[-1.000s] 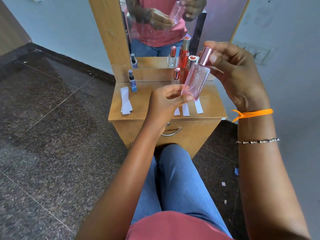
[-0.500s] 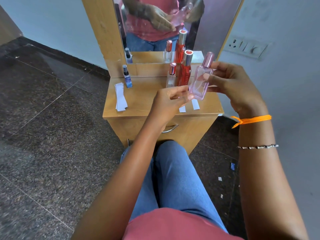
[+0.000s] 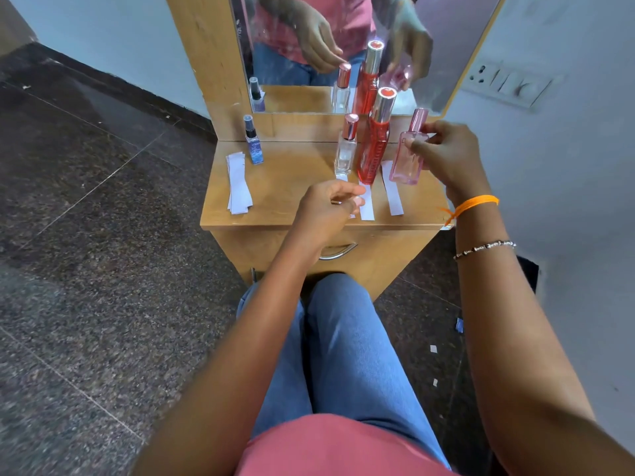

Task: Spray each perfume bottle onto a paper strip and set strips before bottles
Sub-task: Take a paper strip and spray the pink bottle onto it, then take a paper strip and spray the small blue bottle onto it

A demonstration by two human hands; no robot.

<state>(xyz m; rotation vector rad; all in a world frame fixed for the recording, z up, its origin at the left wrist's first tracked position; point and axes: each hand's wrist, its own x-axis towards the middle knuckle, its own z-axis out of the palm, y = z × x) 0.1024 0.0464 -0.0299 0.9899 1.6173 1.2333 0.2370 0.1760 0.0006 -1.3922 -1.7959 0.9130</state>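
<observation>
My right hand grips a pink perfume bottle standing at the right of the wooden dresser top, with a paper strip in front of it. A tall red bottle and a small clear bottle stand to its left, with a second strip in front of the red one. My left hand hovers over the strips with loosely curled fingers and holds nothing. A small blue bottle stands at the back left beside a stack of unused strips.
A mirror rises behind the dresser top and reflects the bottles and hands. A wall socket is at the right. My knees sit under the drawer handle. Paper scraps lie on the dark floor at right.
My right hand has lowered the pink bottle from mid-air onto the dresser behind the rightmost strip. My left hand let go of the bottle's base and dropped toward the strips.
</observation>
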